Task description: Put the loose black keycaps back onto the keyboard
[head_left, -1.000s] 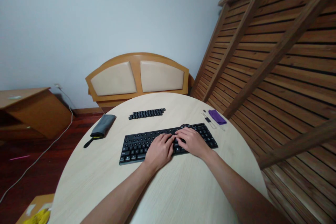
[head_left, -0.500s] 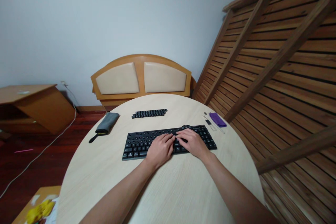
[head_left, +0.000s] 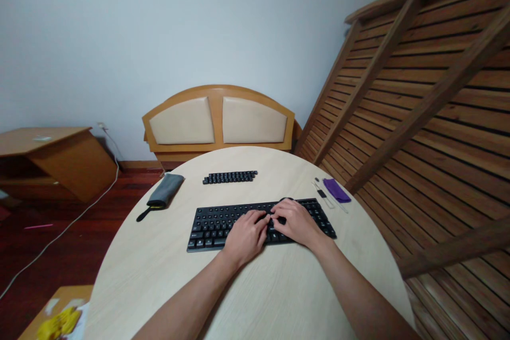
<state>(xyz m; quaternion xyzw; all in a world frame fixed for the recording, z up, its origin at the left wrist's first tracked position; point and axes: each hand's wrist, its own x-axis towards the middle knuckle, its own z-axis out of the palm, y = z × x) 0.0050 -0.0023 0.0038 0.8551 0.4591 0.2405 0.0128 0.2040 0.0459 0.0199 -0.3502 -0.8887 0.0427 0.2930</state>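
Observation:
A black keyboard (head_left: 207, 226) lies on a round pale wooden table (head_left: 139, 271). Several of its top-row positions look bare of keycaps. My left hand (head_left: 247, 235) rests over the keyboard's middle with bent fingers, its thumb and fingertips drawn close together. From the other side my right hand (head_left: 295, 222) is in a pinch, its fingertips meeting those of the left above the keys. Whatever lies between the fingertips is hidden or too small to name. Behind the keyboard, loose black keycaps (head_left: 230, 177) stand in tidy rows.
At the table's left is a grey pouch (head_left: 167, 189) with a black strap. A purple cloth (head_left: 337, 190) lies at the right beside thin wire tools (head_left: 324, 195). Beyond the table stands a headboard (head_left: 218, 117); a slatted wooden frame (head_left: 422, 117) leans at the right.
The whole view has shifted slightly, so the table sits a little lower and further right. Both hands stay at the same part of the keyboard, with only small finger movement.

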